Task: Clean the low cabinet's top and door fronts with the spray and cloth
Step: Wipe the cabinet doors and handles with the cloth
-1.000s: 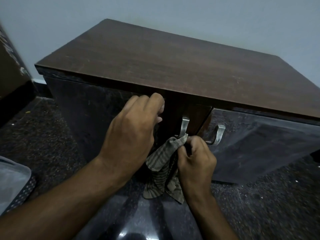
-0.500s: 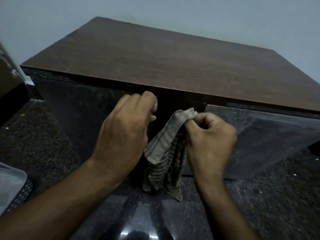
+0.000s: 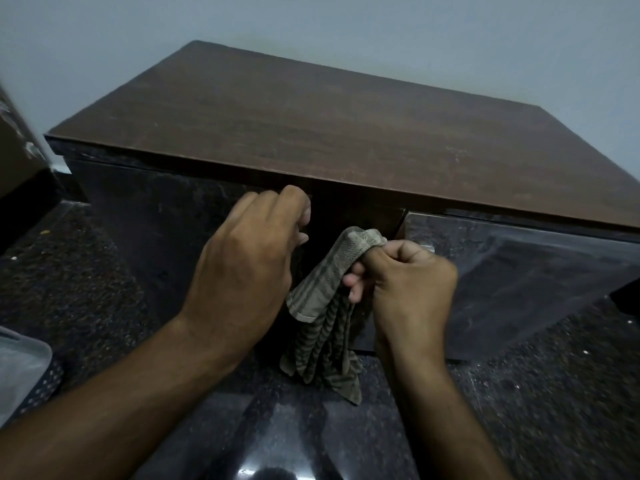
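The low cabinet has a brown wood-grain top [image 3: 346, 133] and glossy dark door fronts. My left hand [image 3: 249, 261] curls its fingers over the upper edge of the left door [image 3: 145, 223], which stands ajar. My right hand [image 3: 405, 289] grips a striped grey-brown cloth [image 3: 325, 306] and holds its bunched top against the middle strip between the doors, where it covers the handles. The rest of the cloth hangs down toward the floor. The right door [image 3: 519, 271] is beside my right hand. No spray bottle is in view.
The floor [image 3: 519, 393] is dark speckled stone with a shiny patch in front of me. A pale plastic container [image 3: 17, 368] sits at the lower left edge. A dark piece of furniture [image 3: 14, 161] stands at the far left. A plain wall rises behind the cabinet.
My right hand has lifted the cloth from below the metal handles up over them, so the handles are now hidden. My left hand has stayed on the left door's edge.
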